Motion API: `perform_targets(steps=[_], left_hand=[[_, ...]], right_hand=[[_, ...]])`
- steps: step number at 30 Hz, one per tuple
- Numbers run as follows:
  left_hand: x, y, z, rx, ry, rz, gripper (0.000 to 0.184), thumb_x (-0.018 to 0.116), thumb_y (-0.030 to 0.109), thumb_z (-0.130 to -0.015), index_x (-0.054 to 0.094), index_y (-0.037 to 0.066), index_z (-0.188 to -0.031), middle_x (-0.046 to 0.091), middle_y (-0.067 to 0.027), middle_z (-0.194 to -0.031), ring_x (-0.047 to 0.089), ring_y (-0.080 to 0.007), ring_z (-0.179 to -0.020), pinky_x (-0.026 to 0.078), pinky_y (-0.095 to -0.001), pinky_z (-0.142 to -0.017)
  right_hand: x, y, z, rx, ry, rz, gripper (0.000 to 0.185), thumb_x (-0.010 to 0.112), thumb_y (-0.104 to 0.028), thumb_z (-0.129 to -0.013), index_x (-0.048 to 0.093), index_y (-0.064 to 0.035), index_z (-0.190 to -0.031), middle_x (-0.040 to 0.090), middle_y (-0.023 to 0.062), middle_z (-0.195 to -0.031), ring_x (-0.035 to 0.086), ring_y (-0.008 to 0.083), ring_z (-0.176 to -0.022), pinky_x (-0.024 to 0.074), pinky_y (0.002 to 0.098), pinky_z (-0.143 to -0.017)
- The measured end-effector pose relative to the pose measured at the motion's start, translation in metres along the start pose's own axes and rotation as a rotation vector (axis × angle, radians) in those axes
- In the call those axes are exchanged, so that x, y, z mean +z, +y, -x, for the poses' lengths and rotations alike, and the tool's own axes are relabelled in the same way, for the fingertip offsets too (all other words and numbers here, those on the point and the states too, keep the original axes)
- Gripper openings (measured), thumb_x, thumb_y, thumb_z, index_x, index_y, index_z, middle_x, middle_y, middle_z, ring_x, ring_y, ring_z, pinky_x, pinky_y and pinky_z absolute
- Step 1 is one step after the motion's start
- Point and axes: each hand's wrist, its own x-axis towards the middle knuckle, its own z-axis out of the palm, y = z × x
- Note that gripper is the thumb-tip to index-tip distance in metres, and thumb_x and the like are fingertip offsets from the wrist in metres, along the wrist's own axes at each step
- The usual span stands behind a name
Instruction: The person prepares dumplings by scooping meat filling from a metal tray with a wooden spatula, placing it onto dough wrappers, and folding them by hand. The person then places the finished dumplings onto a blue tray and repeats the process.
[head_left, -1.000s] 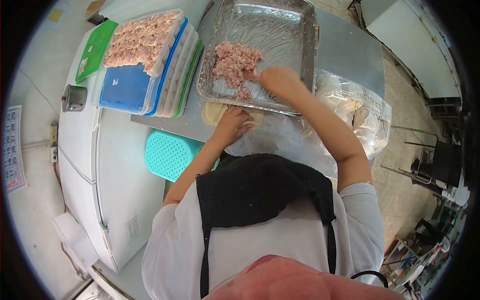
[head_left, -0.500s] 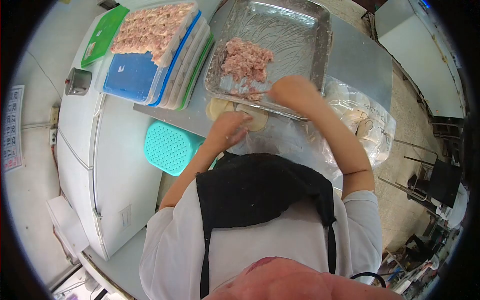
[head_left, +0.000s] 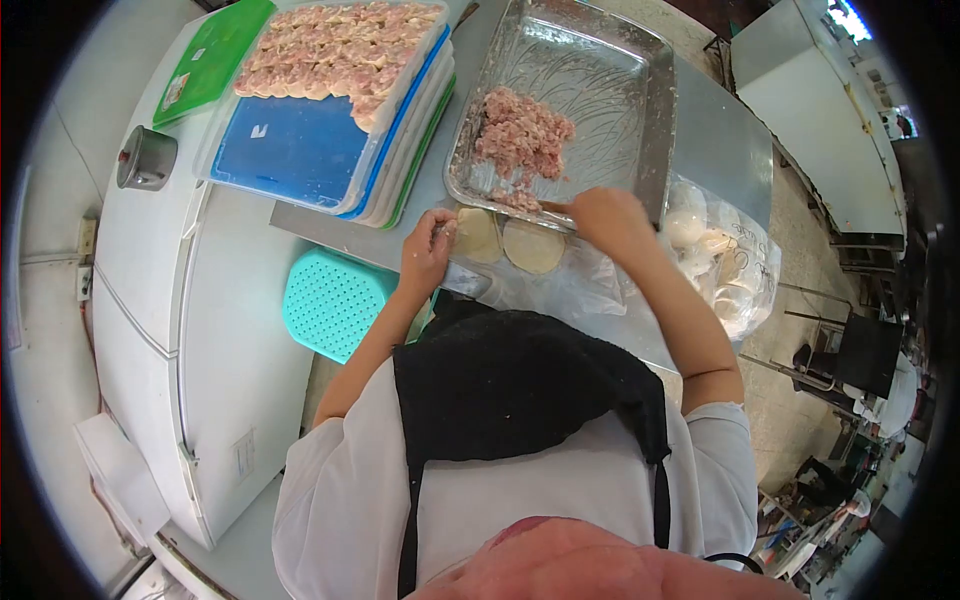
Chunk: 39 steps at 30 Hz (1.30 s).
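A person in a black apron [head_left: 525, 380] works at a metal desk [head_left: 715, 130], minced meat [head_left: 524, 132] heaped in the near left part of a large metal tray [head_left: 655, 120]. The right grip [head_left: 610, 222] is closed around a thin stick-like tool [head_left: 556, 207], whose far end meets a small clump of the meat at the tray's near edge. The left grip [head_left: 427, 248], fingers curled, is at the outer edge of the left dough round [head_left: 478, 236]; whether it pinches the dough cannot be told. Just beside that piece lies the right dough round [head_left: 533, 246], flat on the desk in front of the tray. At right, a clear plastic bag [head_left: 728, 262] marked with handwriting holds pale rounds. At left, rows of meat-topped pieces [head_left: 335, 50] fill the far part of the uppermost box in a stack of plastic containers [head_left: 408, 160], near a green lid [head_left: 212, 60].
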Motion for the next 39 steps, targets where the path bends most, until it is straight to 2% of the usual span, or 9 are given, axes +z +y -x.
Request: perform_targets(steps=[7,12,17,20,23,27,29,35,39], left_hand=[[-0.008,0.013,-0.007,0.124,-0.135,0.108,0.011,0.06,0.011,-0.088,0.06,0.002,-0.094,0.061,-0.0047,-0.08,0.057,-0.0114,-0.076,0.046,-0.0256,-0.072],[-0.02,0.014,-0.017,0.004,-0.165,0.078,0.011,0.06,0.012,-0.087,0.057,0.002,-0.093,0.061,-0.0025,-0.085,0.055,-0.0108,-0.076,0.045,-0.0251,-0.074],[-0.026,0.043,-0.025,-0.419,-0.348,1.121,0.009,0.057,0.011,-0.088,0.05,0.007,-0.093,0.055,-0.0012,-0.091,0.055,-0.0121,-0.081,0.046,-0.0271,-0.076],[-0.027,0.063,-0.021,0.105,-0.35,0.249,0.008,0.057,0.009,-0.087,0.049,0.008,-0.09,0.054,-0.0003,-0.088,0.054,-0.0135,-0.081,0.045,-0.0281,-0.078],[-0.021,0.083,-0.019,0.31,-0.463,0.008,0.01,0.057,0.007,-0.086,0.049,0.007,-0.09,0.056,-0.0015,-0.087,0.055,-0.0155,-0.08,0.045,-0.0289,-0.079],[0.003,0.082,-0.023,0.093,-0.565,0.264,0.007,0.055,0.006,-0.084,0.049,0.006,-0.088,0.058,-0.005,-0.089,0.057,-0.0173,-0.083,0.046,-0.03,-0.08],[0.009,0.081,-0.026,0.448,-0.607,-0.496,0.011,0.05,0.003,-0.083,0.054,0.004,-0.094,0.061,-0.008,-0.097,0.059,-0.0174,-0.092,0.046,-0.0309,-0.083],[0.014,0.095,-0.029,0.084,-0.416,0.223,0.034,0.043,0.004,-0.085,0.059,0.001,-0.115,0.065,-0.0097,-0.111,0.06,-0.0177,-0.102,0.046,-0.032,-0.09],[0.013,0.087,-0.037,0.063,-0.402,0.082,0.034,0.047,0.01,-0.088,0.06,0.003,-0.118,0.067,-0.0095,-0.107,0.062,-0.0169,-0.098,0.048,-0.0298,-0.088]], right_hand=[[0.035,-0.03,-0.046,-0.141,0.225,-0.161,0.024,0.054,-0.021,-0.086,0.069,-0.0028,-0.084,0.065,0.0187,-0.075,0.065,0.0346,-0.07,0.0512,0.0436,-0.065],[-0.011,0.012,-0.026,0.008,-0.135,-0.602,0.041,0.048,-0.034,-0.094,0.066,0.0007,-0.081,0.063,0.0236,-0.08,0.061,0.042,-0.078,0.0474,0.0511,-0.071],[0.027,0.005,-0.028,0.037,-0.132,-0.305,0.043,0.049,-0.036,-0.093,0.066,0.0016,-0.081,0.063,0.0237,-0.08,0.062,0.0419,-0.081,0.0478,0.0493,-0.075],[0.047,0.023,-0.025,-0.111,-0.027,-0.43,0.034,0.05,-0.03,-0.093,0.068,-0.0007,-0.09,0.062,0.0218,-0.073,0.062,0.0351,-0.067,0.047,0.0425,-0.064],[0.029,0.034,-0.011,-0.133,0.044,-0.866,0.034,0.052,-0.03,-0.094,0.069,-0.0009,-0.089,0.058,0.014,-0.061,0.055,0.0216,-0.056,0.0441,0.0368,-0.056],[0.007,0.045,-0.001,0.086,-0.103,-1.239,0.037,0.052,-0.035,-0.097,0.07,-0.0031,-0.093,0.045,-0.0015,-0.053,0.038,0.0063,-0.046,0.0314,0.0249,-0.044],[0.006,0.048,0.002,0.116,-0.071,-1.349,0.039,0.051,-0.037,-0.097,0.07,-0.0038,-0.095,0.042,-0.0049,-0.053,0.034,0.0039,-0.044,0.0271,0.022,-0.042],[0.005,0.048,0.014,0.151,0.032,-1.549,0.038,0.05,-0.036,-0.098,0.068,-0.0027,-0.098,0.042,-0.0045,-0.053,0.032,0.0033,-0.041,0.0245,0.0205,-0.039],[0.005,0.042,0.023,0.148,0.043,-1.57,0.037,0.051,-0.035,-0.097,0.068,-0.0034,-0.102,0.043,-0.0055,-0.055,0.035,0.0025,-0.044,0.0256,0.0197,-0.041]])
